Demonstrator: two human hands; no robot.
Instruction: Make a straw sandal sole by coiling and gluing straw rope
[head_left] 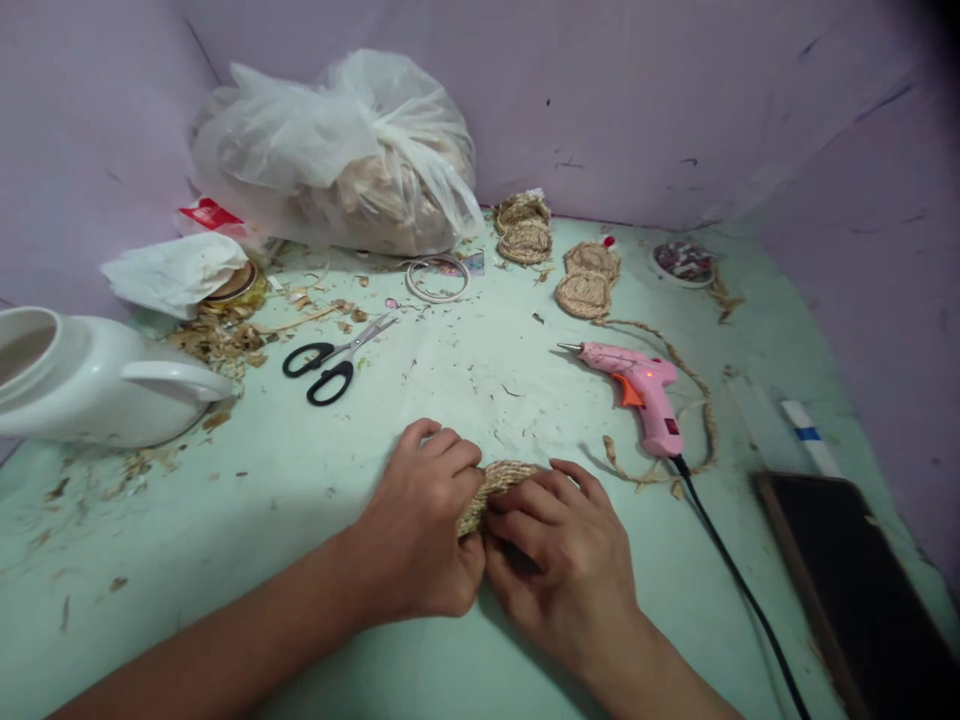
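use the pink glue gun [637,388] as the reference point. the braided fibre piece [514,475] is on your side of it and to its left, above or against the worktop [442,375]; your fingers hide the contact. your left grip [431,520] pinches the left edge of the piece, and your right grip [566,560] closes on its right portion, fingers curled over the top; the exact thumb contact is partly hidden. the step in hand appears to be pressing and shaping the braid. apply even pressure from both sides, lay the rows flush, and work along the rim in short increments, so that no row lifts or skews. inspect any join beneath your fingers before releasing, since a gap there could spread. note the orange light [649,374] on the glue gun: treat the metal nozzle [568,347] as hot. position your right forearm clear of the black cable [739,560] running from the gun toward you. leave the braided cord [707,410], looped around the gun's right side, free of tension.
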